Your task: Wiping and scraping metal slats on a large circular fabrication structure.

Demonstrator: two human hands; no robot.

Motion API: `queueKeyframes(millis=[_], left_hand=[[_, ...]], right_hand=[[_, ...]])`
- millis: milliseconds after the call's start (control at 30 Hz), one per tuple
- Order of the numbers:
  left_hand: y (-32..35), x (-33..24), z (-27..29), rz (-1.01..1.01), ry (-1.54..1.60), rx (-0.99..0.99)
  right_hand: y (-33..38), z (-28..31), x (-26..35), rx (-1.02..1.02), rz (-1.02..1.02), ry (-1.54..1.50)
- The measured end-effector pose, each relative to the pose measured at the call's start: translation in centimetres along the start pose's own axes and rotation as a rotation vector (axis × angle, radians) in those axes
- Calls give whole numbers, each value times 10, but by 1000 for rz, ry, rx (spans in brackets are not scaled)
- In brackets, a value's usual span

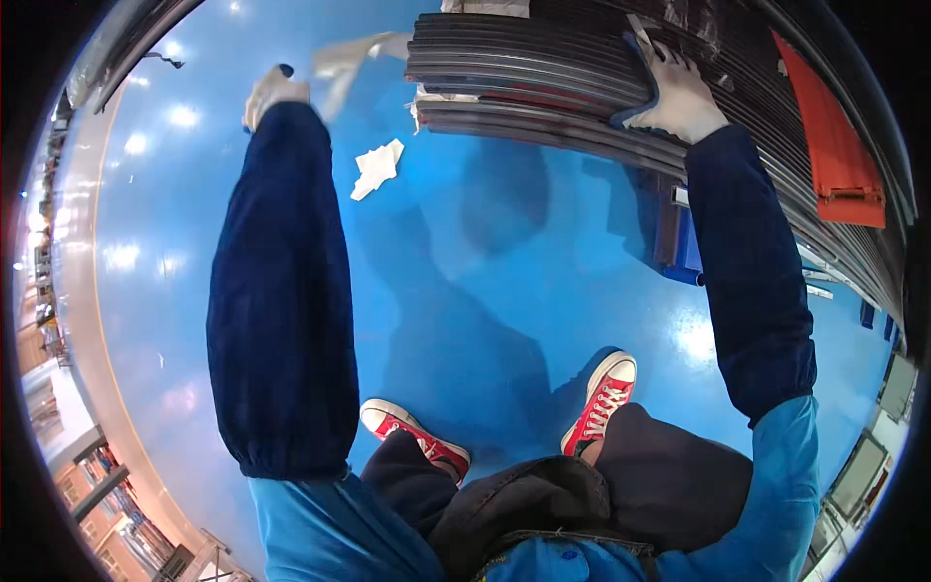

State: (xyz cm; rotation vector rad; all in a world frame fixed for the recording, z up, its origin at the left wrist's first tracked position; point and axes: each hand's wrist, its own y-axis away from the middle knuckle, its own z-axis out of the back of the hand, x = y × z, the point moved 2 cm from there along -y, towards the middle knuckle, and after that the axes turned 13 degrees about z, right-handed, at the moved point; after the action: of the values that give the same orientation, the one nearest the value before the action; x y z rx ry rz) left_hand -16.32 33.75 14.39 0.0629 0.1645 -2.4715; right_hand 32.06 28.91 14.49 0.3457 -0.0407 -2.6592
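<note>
Your right hand, in a white glove, lies flat at one o'clock with fingers spread, pressing a blue cloth against the stack of dark ribbed metal panels that curves across the top of the view. Your left hand, also gloved in white, is at eleven o'clock, fingers closed on a thin pale crumpled sheet that trails toward the stack. A crumpled white paper scrap lies on the glossy blue floor near twelve o'clock, between your arms. Your red lace-up sneakers stand at six o'clock.
</note>
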Motion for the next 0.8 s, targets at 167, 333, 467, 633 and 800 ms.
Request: queueKeyframes(millis=[167, 333, 467, 633, 800], left_hand=[[51, 0, -46, -241, 630, 69], [115, -68, -16, 209, 1312, 959], [111, -57, -19, 100, 1240, 1010], [171, -23, -5, 211, 1207, 1203], [197, 17, -11, 110, 1158, 956]], right_hand=[[12, 25, 12, -107, 13, -62], [22, 20, 18, -8, 118, -211], [53, 44, 46, -209, 175, -120], [96, 40, 68, -196, 201, -223], [128, 40, 92, -276, 215, -292]])
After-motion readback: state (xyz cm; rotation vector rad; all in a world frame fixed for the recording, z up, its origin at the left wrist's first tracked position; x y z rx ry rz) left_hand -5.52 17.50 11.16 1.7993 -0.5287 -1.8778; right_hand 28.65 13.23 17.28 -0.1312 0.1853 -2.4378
